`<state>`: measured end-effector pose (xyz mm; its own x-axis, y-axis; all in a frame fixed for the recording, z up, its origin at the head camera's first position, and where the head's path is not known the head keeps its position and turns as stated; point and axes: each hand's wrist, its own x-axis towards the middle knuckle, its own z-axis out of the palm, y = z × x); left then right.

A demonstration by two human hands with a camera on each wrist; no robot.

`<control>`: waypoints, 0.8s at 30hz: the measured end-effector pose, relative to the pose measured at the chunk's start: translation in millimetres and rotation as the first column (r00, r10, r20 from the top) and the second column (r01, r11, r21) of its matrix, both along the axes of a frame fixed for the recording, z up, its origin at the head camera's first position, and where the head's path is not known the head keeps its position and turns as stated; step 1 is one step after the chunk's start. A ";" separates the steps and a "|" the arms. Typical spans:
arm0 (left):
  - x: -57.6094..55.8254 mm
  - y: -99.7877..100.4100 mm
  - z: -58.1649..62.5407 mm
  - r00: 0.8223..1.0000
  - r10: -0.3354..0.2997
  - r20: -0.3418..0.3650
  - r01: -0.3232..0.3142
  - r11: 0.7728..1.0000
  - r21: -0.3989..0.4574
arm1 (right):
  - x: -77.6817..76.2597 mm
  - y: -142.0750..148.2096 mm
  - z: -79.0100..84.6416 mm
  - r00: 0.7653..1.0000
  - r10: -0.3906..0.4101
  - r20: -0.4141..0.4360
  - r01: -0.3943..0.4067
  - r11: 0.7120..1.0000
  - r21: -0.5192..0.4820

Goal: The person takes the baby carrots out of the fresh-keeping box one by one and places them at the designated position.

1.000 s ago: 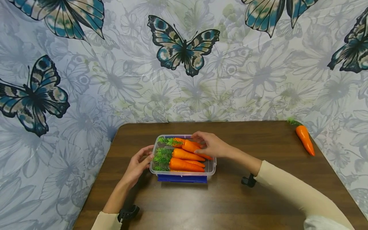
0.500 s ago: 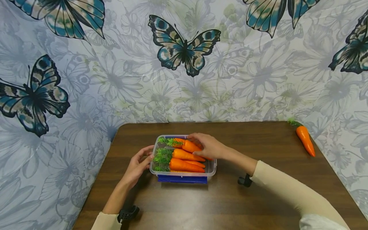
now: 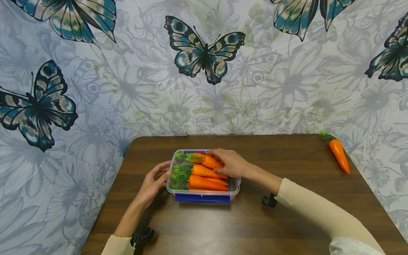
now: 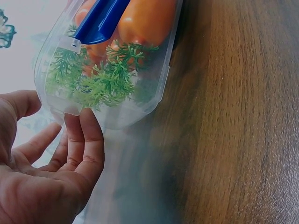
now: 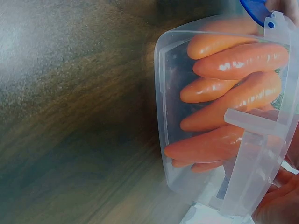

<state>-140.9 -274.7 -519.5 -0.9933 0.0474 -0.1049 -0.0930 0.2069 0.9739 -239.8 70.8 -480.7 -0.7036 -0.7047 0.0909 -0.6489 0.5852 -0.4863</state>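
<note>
A clear plastic container (image 3: 234,187) with blue clips holds several orange carrots (image 3: 204,182) with green tops pointing left. My right hand (image 3: 234,163) reaches over its far right part and grips one of the rear carrots (image 3: 211,162), thumb on the near side and fingers on the far side. At the container's left end, my left hand (image 3: 153,182) touches the wall with loosely bent fingers (image 4: 91,140). In the right wrist view, carrot tips (image 5: 201,147) show through the clear wall, while the right hand is mostly out of frame.
A single carrot (image 3: 339,156) lies at the far right edge of the brown wooden table (image 3: 255,226). Behind the table hangs a butterfly-patterned cloth (image 3: 207,106). A blue clip (image 3: 202,198) hangs down along the container's near side.
My right hand has shifted slightly left and nearer over the rear carrots, its fingers now further along them. My left hand and the container have stayed in place.
</note>
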 end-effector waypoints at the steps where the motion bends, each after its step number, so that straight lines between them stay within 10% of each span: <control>1: 0.1 0.2 0.0 1.000 -0.001 0.001 0.001 1.000 -0.001 | 0.2 0.2 0.2 1.000 0.000 0.003 0.000 1.000 0.000; 24: 0.2 0.3 0.4 1.000 -0.010 -0.004 0.010 1.000 0.004 | 6.8 13.1 26.0 0.980 -0.028 0.195 0.084 0.956 -0.283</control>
